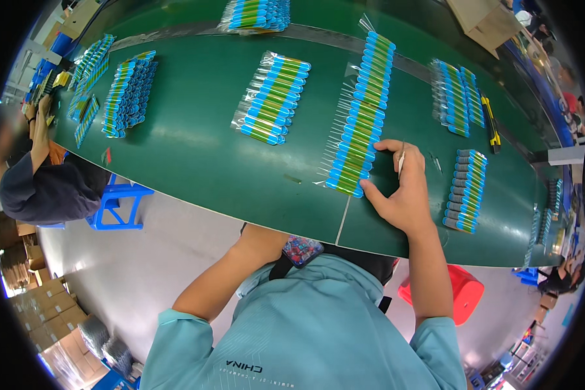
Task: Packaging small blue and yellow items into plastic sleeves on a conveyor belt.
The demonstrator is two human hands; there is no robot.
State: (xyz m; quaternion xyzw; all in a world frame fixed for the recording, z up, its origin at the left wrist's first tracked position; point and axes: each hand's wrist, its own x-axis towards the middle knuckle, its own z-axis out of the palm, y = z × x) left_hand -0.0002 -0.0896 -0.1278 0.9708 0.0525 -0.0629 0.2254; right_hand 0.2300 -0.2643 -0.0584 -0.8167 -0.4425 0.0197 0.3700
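A long row of blue and green cards [364, 123] lies on the table, with thin pale rods sticking out along its left side. At this row's near right edge, my right hand [406, 188] has its thumb and index finger set apart, their tips touching the cards. Its other fingers are curled around a slim pale tool [402, 161] whose kind I cannot make out. My left hand [263, 242] is low at the table's front edge, beside a phone-like flat thing with a colourful pattern [303, 251]; its fingers are hidden.
On the green table [195, 175] lie a plastic-wrapped card bundle [276, 97], stacked cards [130, 94], more bundles [458, 97], a grey-wrapped row [465, 190] and a yellow-black cutter [491, 127]. A red stool [460, 296] stands below. A co-worker [45, 188] sits at the left.
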